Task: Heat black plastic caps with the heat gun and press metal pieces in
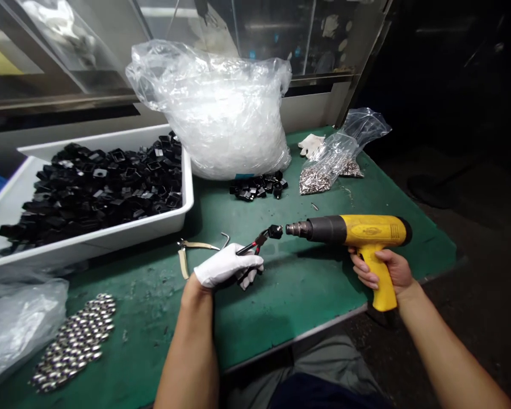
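My left hand point(227, 267), in a white fabric glove, grips black-handled pliers point(249, 247). Their jaws hold a small square black part point(275, 231). That part sits a short gap from the metal nozzle of a yellow and black heat gun point(357, 231), not touching it. My right hand point(381, 270), bare, is wrapped around the gun's yellow handle. Both hands rest above a green work mat point(306, 289).
A white tray point(111, 227) heaped with black square parts fills the left. Behind it stands a large clear plastic bag point(208, 108). Nearby lie a bag of silver fasteners point(323, 170), loose silver rings point(74, 341), a small heap of black parts point(258, 186), and gold-handled snips point(196, 253).
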### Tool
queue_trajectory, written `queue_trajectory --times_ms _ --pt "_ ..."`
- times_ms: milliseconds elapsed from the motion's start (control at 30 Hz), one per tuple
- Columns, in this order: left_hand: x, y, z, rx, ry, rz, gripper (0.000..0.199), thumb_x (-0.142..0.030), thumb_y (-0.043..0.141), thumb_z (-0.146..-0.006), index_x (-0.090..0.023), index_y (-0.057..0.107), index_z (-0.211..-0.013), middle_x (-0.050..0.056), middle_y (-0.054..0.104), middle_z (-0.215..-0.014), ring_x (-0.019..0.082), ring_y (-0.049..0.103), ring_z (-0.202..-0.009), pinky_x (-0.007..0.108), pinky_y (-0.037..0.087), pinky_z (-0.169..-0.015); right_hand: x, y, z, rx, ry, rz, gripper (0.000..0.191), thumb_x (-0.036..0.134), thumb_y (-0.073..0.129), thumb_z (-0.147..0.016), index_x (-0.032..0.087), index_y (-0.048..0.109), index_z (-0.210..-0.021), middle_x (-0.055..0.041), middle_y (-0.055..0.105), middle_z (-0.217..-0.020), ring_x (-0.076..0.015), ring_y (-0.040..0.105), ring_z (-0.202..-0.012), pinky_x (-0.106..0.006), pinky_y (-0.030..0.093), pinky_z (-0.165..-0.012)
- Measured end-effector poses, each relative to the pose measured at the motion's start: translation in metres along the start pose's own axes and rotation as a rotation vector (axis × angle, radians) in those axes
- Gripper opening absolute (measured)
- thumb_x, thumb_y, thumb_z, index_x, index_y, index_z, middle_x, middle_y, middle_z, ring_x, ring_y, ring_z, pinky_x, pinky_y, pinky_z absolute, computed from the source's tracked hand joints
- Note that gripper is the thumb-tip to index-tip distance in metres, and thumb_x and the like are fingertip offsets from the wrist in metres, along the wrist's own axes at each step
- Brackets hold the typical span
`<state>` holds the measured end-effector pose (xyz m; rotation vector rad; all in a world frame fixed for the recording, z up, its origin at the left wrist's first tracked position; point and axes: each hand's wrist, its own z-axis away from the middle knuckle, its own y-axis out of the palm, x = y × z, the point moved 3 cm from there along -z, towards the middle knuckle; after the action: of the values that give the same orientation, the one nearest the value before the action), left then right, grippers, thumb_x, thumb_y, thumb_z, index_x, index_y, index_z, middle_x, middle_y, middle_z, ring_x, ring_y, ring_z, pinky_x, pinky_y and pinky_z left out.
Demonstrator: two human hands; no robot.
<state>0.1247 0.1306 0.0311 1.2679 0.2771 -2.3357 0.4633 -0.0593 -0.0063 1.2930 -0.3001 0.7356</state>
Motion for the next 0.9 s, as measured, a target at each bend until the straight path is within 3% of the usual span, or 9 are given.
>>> queue_trajectory --times_ms 167,267,367,533,600,767,900 --pt "-0.003 0.001 0.001 -0.018 -0.018 0.015 0.035 -0.046 0.065 -0.085 -0.011 0.069 -0.082 0.005 0.069 -0.060 0.015 0.062 -0.048 0.023 0.041 -0.048 -0.007 -0.002 -0.002 0.017 -0.013 -0.035 0.044 0.034 0.057 -0.084 0.010 0.061 -0.120 -0.0062 0.058 -0.079 -0.0116 0.049 -0.052 -0.023 0.044 -0.043" --pt "-0.005 0.007 0.004 -0.092 -0.029 0.023 0.035 -0.046 0.064 -0.085 -0.012 0.067 -0.079 0.004 0.066 -0.058 0.015 0.060 -0.046 0.024 0.041 -0.048 -0.009 -0.002 -0.001 0.024 -0.046 -0.053 0.041 0.032 0.057 -0.085 0.011 0.062 -0.120 -0.0070 0.059 -0.080 -0.0126 0.052 -0.054 -0.023 0.045 -0.044" --pt "-0.003 0.019 0.012 -0.315 0.030 0.056 0.036 -0.049 0.064 -0.085 -0.014 0.063 -0.075 0.001 0.062 -0.059 0.013 0.056 -0.048 0.025 0.042 -0.050 -0.011 0.002 0.004 0.012 -0.098 -0.079 0.038 0.030 0.056 -0.088 0.014 0.062 -0.121 -0.0074 0.060 -0.083 -0.0135 0.056 -0.057 -0.025 0.048 -0.049" --pt "0.020 0.050 0.034 -0.913 0.209 0.082 0.035 -0.050 0.066 -0.084 -0.016 0.062 -0.078 -0.001 0.060 -0.064 0.013 0.054 -0.059 0.025 0.044 -0.061 -0.036 0.026 0.017 -0.049 -0.168 -0.189 0.041 0.035 0.053 -0.089 0.020 0.058 -0.127 -0.0060 0.057 -0.086 -0.0151 0.054 -0.060 -0.029 0.049 -0.055" --pt "0.031 0.062 0.040 -1.076 0.239 0.057 0.034 -0.050 0.065 -0.085 -0.016 0.064 -0.081 -0.001 0.059 -0.066 0.013 0.052 -0.060 0.025 0.043 -0.061 -0.053 0.038 0.021 -0.082 -0.163 -0.272 0.041 0.037 0.053 -0.088 0.022 0.058 -0.125 -0.0051 0.055 -0.083 -0.0153 0.050 -0.058 -0.031 0.047 -0.053" --pt "0.044 0.070 0.048 -1.315 0.268 -0.194 0.028 -0.042 0.060 -0.091 -0.016 0.065 -0.081 -0.003 0.052 -0.063 0.011 0.047 -0.061 0.023 0.040 -0.061 -0.085 0.049 0.022 -0.114 -0.045 -0.390 0.043 0.041 0.053 -0.085 0.024 0.057 -0.125 -0.0052 0.052 -0.081 -0.0160 0.047 -0.056 -0.032 0.046 -0.051" --pt "0.049 0.067 0.048 -1.377 0.292 -0.304 0.022 -0.036 0.058 -0.093 -0.017 0.065 -0.083 -0.002 0.055 -0.067 0.012 0.050 -0.063 0.023 0.043 -0.065 -0.090 0.045 0.017 -0.101 0.009 -0.354 0.045 0.041 0.050 -0.087 0.023 0.055 -0.128 -0.0070 0.054 -0.081 -0.0179 0.049 -0.056 -0.035 0.046 -0.051"
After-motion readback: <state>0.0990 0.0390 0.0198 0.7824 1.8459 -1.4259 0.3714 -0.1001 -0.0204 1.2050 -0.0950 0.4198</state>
